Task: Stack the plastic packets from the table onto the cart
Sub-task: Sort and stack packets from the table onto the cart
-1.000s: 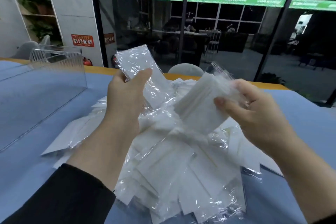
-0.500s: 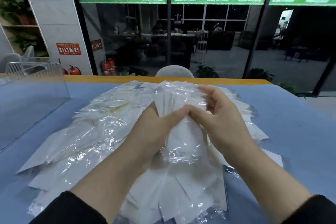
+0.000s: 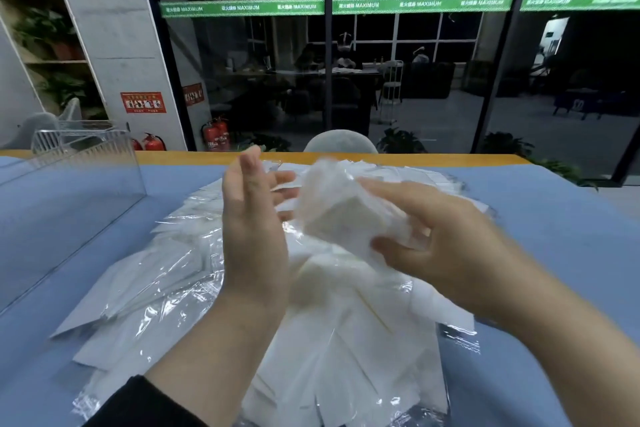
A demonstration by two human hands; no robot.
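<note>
Our right hand (image 3: 446, 246) gripped a bundle of packets (image 3: 341, 215) above the pile (image 3: 311, 340) on the table (image 3: 554, 253); our left hand (image 3: 252, 218) was flat (empty). We judged the slick bundle could fan apart.

Right hand (image 3: 446, 246) around a blurred packet bundle (image 3: 341, 215), open left hand (image 3: 251, 218) beside it, above the heap (image 3: 332, 340)

Clear plastic box (image 3: 69, 184) at far left. Beyond the far edge: grey chair back (image 3: 341, 142), red fire extinguishers (image 3: 216, 133) on the floor by the glass wall (image 3: 415, 80) (green printed band across it). Red notice (image 3: 143, 102) on the pillar; shelves with plants (image 3: 45, 38).
</note>
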